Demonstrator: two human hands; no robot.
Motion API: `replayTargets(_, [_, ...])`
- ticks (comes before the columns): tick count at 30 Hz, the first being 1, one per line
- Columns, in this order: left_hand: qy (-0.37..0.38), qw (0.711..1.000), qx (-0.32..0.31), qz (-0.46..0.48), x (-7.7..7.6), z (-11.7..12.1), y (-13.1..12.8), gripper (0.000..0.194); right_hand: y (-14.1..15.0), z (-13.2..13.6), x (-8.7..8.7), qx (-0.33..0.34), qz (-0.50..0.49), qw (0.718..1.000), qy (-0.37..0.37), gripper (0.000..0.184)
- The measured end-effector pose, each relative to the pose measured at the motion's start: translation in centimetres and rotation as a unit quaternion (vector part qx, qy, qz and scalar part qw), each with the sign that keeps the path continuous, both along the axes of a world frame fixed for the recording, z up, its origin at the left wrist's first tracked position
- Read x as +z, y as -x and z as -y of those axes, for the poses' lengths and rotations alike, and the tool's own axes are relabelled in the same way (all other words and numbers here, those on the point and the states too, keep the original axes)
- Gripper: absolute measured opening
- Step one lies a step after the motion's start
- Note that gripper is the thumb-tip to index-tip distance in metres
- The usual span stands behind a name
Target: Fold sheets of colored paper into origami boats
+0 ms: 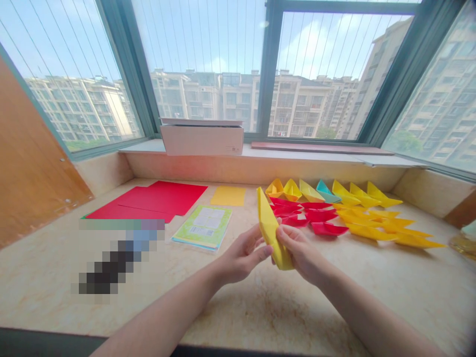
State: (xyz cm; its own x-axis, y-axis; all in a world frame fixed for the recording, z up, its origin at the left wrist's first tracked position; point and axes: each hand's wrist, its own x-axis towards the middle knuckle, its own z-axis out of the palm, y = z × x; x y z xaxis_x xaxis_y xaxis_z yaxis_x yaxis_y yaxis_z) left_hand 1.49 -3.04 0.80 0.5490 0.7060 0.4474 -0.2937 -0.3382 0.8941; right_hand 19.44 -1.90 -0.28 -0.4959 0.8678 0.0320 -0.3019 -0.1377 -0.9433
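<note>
A folded yellow paper boat (270, 228) is held up above the counter, tilted with one long point upward. My left hand (248, 254) grips its lower left side, thumb pressed against the paper. On the other side my right hand (299, 249) pinches it between thumb and fingers. Behind the hands, red paper boats (329, 228) stand in short rows. To their right lie several yellow paper boats (375, 230). A back row holds more yellow boats (344, 192) and one teal paper boat (326, 190).
Red paper sheets (148, 201) lie at the back left, with a yellow sheet (228, 196) beside them. A green packet (204, 225) rests nearer. A white box (203, 139) sits on the window ledge. A blurred patch (115, 263) covers something at left. A glass object (464, 243) stands far right.
</note>
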Motion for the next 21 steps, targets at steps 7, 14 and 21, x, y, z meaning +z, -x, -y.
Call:
replayTargets(7, [-0.046, 0.998, 0.029, -0.019, 0.3, 0.1, 0.5, 0.053, 0.6, 0.4, 0.3, -0.052, 0.038, 0.998, -0.027, 0.048])
replayTargets(14, [-0.053, 0.988, 0.138, -0.043, -1.4, -0.7, 0.0, 0.063, 0.7, -0.5, -0.8, -0.106, 0.181, 0.965, -0.155, 0.065])
replayTargets(21, [0.016, 0.974, 0.224, -0.028, -1.6, -1.1, -0.1, 0.073, 0.3, -0.8, -0.8, -0.309, 0.268, 0.847, -0.339, 0.042])
